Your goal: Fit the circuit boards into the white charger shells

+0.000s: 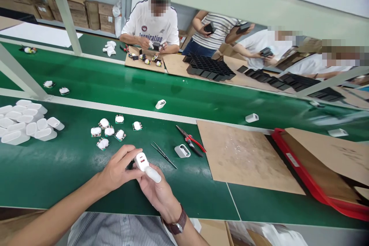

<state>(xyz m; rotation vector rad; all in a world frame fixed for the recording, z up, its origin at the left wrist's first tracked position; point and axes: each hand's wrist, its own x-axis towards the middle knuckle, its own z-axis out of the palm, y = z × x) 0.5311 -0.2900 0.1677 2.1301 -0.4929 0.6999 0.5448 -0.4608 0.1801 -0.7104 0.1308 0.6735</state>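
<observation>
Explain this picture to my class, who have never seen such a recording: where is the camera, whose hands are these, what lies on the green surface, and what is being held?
There is no machine here. One camera sits on a worker's head and looks down at that person's own two bare hands. The left hand and the right hand, above a wristwatch, together hold a small white charger. On the green bench lie a heap of white shells, some small circuit boards, tweezers, red-handled pliers, one single shell, a cardboard sheet and a red tray. Beyond the green belt, other people work at their own bench.
</observation>
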